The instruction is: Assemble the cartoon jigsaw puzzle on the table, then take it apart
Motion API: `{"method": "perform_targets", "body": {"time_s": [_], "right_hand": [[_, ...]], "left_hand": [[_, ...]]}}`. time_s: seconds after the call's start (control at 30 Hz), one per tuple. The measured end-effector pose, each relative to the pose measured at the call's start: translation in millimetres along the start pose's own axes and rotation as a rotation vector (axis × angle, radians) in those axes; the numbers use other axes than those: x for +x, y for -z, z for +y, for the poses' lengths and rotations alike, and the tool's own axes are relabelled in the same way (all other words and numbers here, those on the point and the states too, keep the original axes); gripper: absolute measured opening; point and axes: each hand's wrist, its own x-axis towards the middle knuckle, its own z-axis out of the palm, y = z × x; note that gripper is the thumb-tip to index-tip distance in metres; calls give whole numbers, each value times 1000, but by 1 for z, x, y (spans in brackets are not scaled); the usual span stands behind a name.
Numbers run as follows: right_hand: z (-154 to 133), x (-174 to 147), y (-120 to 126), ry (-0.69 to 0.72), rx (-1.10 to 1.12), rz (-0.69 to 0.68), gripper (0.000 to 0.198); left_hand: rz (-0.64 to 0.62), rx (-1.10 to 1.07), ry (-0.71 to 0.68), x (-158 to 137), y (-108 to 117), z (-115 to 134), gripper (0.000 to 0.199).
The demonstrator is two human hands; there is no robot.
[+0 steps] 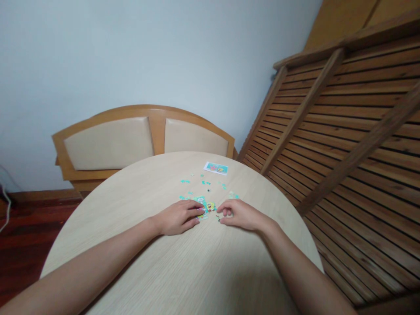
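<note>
My left hand (pixel 182 215) lies flat on the table, its fingers stretched over a partly joined jigsaw puzzle (pixel 202 203) with teal, pink and yellow parts. Right of its fingertips, a yellow cartoon-face section (pixel 210 206) of puzzle shows. My right hand (pixel 241 214) rests just right of that section, thumb and fingers apart, fingers slightly curled. A small dark puzzle piece (pixel 218 217) lies near the right thumb tip; whether the thumb touches it I cannot tell. The left fingers hide part of the joined puzzle.
Loose teal puzzle pieces (pixel 206 183) are scattered beyond my hands. Farther back lies a printed picture card (pixel 216 168). The round wooden table (pixel 157 271) stands before a padded headboard (pixel 111 142), with a slatted wooden frame (pixel 328 131) leaning at the right.
</note>
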Motion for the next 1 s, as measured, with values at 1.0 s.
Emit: {"method": "perform_targets", "body": {"time_s": [1.0], "right_hand": [[6, 6, -14, 124, -62, 64, 21]], "left_hand": [[-48, 21, -35, 3, 2, 5, 39]]}}
